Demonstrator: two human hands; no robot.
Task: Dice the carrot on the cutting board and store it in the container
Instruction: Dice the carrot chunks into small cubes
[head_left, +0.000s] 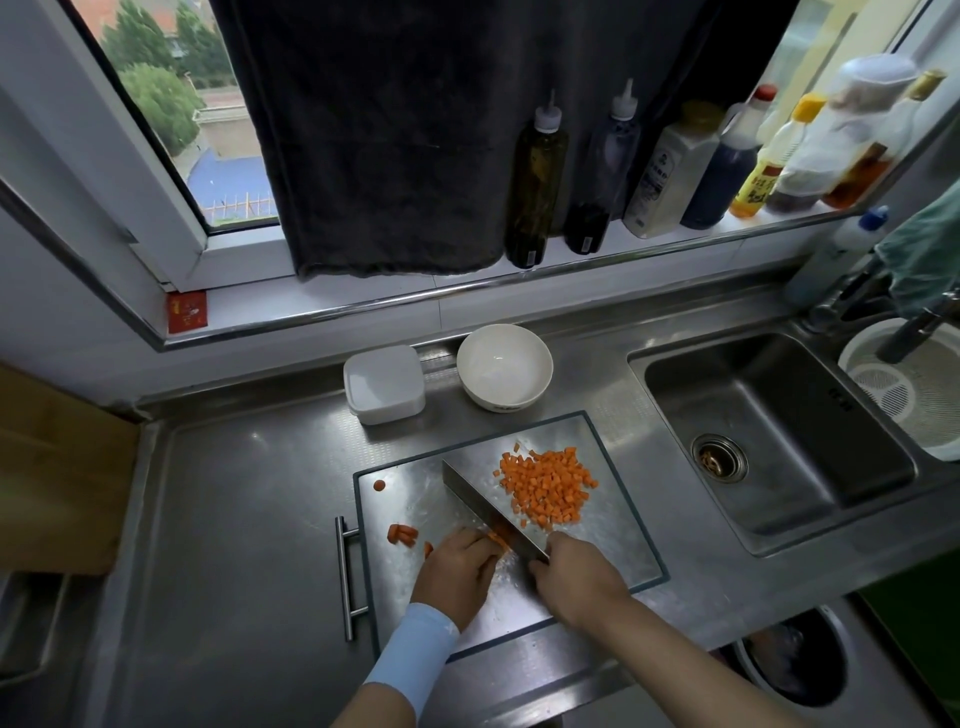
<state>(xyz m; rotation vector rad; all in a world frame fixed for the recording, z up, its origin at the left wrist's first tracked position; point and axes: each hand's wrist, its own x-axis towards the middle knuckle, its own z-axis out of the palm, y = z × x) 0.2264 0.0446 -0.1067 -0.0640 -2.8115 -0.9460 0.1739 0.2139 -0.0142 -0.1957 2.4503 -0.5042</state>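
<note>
A steel cutting board (613, 540) lies on the counter. On its right part sits a heap of diced carrot (550, 486). My right hand (574, 574) grips the handle of a cleaver (478, 496), whose blade slants across the board. Beside the blade, my left hand (457, 569) holds down carrot strips (500, 538) with curled fingers. More carrot pieces (402, 533) lie at the board's left edge, and one round slice (380, 485) near its far left corner. A white lidded container (384, 384) stands behind the board.
A white bowl (505, 366) stands next to the container. The sink (774, 436) is to the right, with a white colander (914, 389) at its far side. Bottles (535, 182) line the windowsill. A bar handle (345, 577) sticks out left of the board.
</note>
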